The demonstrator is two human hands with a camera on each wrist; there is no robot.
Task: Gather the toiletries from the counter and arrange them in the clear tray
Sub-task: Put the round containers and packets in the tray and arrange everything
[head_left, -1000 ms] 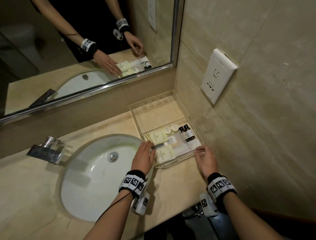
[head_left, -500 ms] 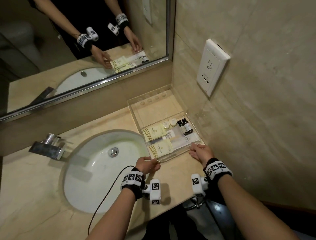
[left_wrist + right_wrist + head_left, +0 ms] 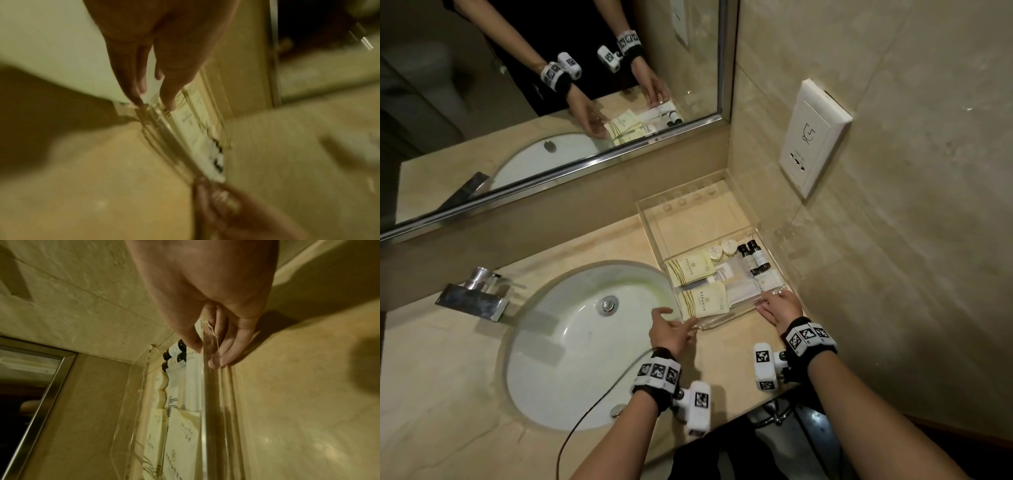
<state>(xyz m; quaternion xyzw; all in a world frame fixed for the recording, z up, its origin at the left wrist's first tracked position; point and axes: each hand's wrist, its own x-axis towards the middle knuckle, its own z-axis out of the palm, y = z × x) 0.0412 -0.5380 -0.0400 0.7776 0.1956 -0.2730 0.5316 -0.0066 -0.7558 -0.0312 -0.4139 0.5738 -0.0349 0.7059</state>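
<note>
The clear tray (image 3: 688,222) stands on the counter in the corner by the right wall. Its near half holds two cream sachets (image 3: 690,270), two round soaps (image 3: 722,250), two dark bottles (image 3: 753,258) and white tubes (image 3: 743,284). My left hand (image 3: 681,318) is at the tray's near-left corner, fingers straight, tips touching the tray (image 3: 164,129) in the blurred left wrist view. My right hand (image 3: 770,301) pinches the near wall at the right end. In the right wrist view its thumb is inside the tray (image 3: 209,386) and its fingers (image 3: 224,358) are outside.
A white sink (image 3: 585,342) lies left of the tray, with a chrome faucet (image 3: 476,294) beyond it. A mirror (image 3: 551,102) runs along the back. The right wall carries a white outlet (image 3: 815,137). The counter's front edge is just behind my wrists.
My left hand has drawn back from the tray's left side to its near-left corner. My right hand has stayed at the near right edge, now with the thumb over the rim.
</note>
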